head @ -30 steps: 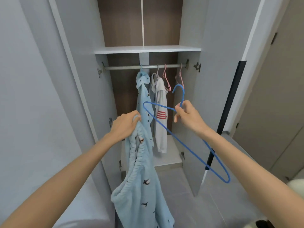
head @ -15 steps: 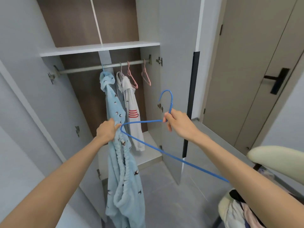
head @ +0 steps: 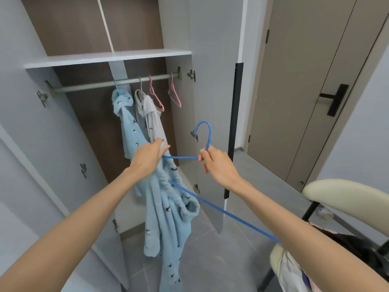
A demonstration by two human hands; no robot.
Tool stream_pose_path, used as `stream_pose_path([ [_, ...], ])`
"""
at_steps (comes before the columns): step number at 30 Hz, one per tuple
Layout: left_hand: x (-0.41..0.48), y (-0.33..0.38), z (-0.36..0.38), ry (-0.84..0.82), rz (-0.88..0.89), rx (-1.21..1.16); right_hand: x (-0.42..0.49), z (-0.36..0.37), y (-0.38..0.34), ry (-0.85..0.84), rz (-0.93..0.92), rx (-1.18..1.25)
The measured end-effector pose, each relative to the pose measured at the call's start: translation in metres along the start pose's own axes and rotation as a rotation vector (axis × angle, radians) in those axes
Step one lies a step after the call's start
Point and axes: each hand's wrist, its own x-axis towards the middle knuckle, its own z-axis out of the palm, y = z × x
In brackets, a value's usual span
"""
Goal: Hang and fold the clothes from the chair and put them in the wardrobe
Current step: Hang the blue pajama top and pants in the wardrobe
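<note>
Head view: the left hand (head: 148, 158) has its fingers curled tight round the gathered waistband of a pale blue fleece garment (head: 168, 218), which hangs down in front of the open wardrobe (head: 105, 59). The right hand (head: 219, 165) pinches a blue hanger (head: 223, 211) just below its hook. One hanger arm reaches across into the waistband by the left hand. On the rail (head: 94, 86) hang a matching blue top (head: 126, 123), a white top (head: 154, 123) and pink hangers (head: 175, 98). A chair (head: 345, 192) with clothes stands at the right.
</note>
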Motion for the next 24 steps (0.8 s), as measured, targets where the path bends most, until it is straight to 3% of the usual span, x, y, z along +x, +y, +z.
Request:
stream_pose_path([
  [6,0.002,0.02,-0.039,0.151,0.081,-0.365,0.007,-0.001,-0.004,0.045,-0.07,0.049],
  [11,0.009,0.008,-0.064,0.16,0.188,-0.121,0.013,-0.014,-0.009,0.22,-0.089,0.203],
  [14,0.012,0.001,-0.07,0.108,0.242,-0.093,0.014,-0.023,-0.009,0.312,-0.074,0.283],
  [20,0.012,0.019,-0.083,0.342,0.264,-0.18,0.01,-0.019,-0.011,0.295,-0.102,0.36],
  [24,0.015,0.031,-0.089,0.373,0.365,-0.228,0.008,-0.019,-0.017,0.25,-0.162,0.253],
])
